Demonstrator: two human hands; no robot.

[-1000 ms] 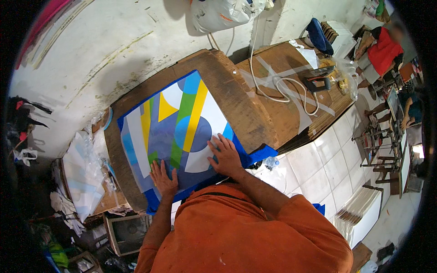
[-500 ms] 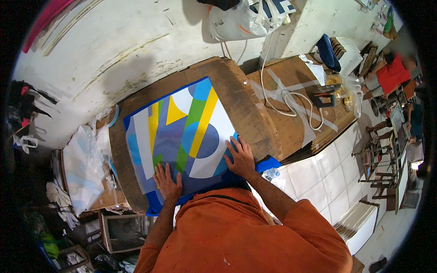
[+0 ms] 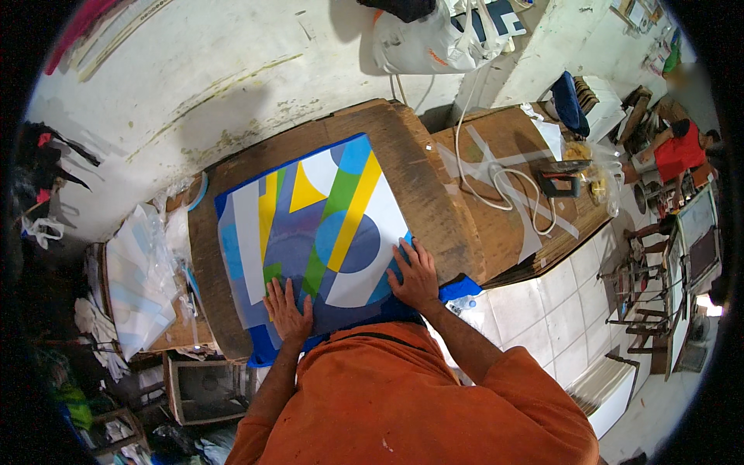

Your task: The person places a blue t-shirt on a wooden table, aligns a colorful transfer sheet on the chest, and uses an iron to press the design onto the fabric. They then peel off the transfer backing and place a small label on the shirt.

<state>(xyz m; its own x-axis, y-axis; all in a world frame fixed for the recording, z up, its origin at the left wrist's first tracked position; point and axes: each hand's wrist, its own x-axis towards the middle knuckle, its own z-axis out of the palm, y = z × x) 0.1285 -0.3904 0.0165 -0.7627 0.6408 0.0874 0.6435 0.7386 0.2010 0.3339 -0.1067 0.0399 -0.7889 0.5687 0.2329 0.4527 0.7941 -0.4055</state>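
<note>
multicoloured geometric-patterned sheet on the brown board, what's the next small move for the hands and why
Probably smooth the bunched blue cloth with the right hand: it sticks out crumpled beside that hand, while the multicoloured geometric-patterned sheet looks mostly flat and the left hand, spread on it, could steady it.

At nine o'clock we see a smooth, faintly glossy patterned sheet (image 3: 310, 232) on matt blue cloth (image 3: 457, 287), over a tabletop (image 3: 430, 198) of rough, scuffed, wood-like brown board. Toward two, we find matt cardboard (image 3: 508, 128) crossed by shiny plastic tape (image 3: 484, 151). We note crinkled, glossy plastic in the white bag (image 3: 418, 46) near twelve, flaking matt paint on the wall (image 3: 178, 85) at ten, smooth floor tiles (image 3: 558, 306) near four.
</note>
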